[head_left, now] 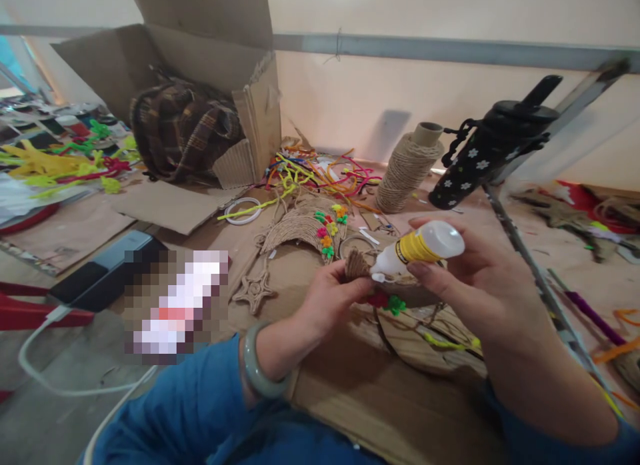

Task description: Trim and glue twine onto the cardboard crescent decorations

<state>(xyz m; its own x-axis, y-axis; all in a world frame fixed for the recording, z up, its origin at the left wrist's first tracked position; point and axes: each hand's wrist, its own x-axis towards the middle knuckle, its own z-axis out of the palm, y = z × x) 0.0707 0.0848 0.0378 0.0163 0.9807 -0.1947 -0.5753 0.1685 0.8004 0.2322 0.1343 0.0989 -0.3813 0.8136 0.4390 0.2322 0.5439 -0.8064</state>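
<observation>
My right hand (475,285) grips a white glue bottle (415,247) with a yellow label, tilted with its nozzle down to the left. The nozzle meets a twine-wrapped craft piece (358,264), which my left hand (323,302) pinches between thumb and fingers. Red and green fuzzy flowers (397,305) show at the lower edge of that piece; its far side is hidden by my right hand. Beyond my left hand lies a twine-covered crescent (293,228) dotted with colourful small flowers. A twine star (253,292) lies beside it.
An open cardboard box (263,118) holding a brown plaid cloth item stands at the back left. Right of it are tangled pipe cleaners (300,175), a twine spool (407,168) and a black flowered tumbler (475,162). A power bank (107,268) with a white cable lies left.
</observation>
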